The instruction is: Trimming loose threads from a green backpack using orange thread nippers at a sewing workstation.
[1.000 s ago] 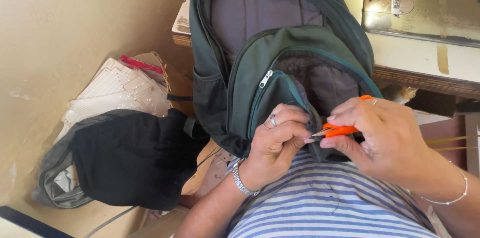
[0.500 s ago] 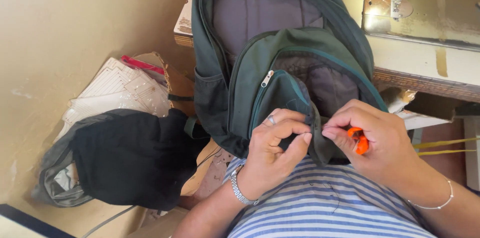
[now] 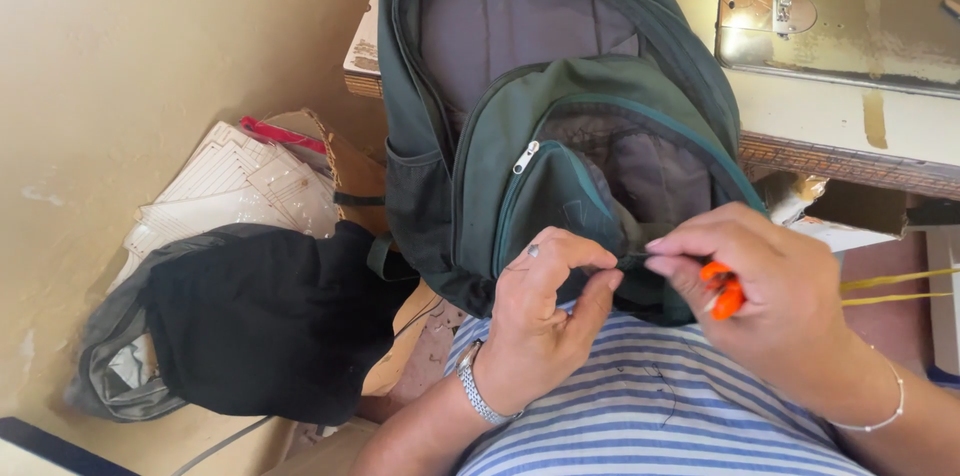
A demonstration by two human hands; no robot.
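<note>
Head view: both my left hand (image 3: 545, 311) and right hand (image 3: 770, 296) are pinching the green backpack's (image 3: 470, 186) pocket edge, orange tool (image 3: 722, 291) tucked in my right palm.

A black bag (image 3: 250, 336) lies beside cardboard sheets (image 3: 240, 186), below a sewing machine table (image 3: 850, 126)
</note>
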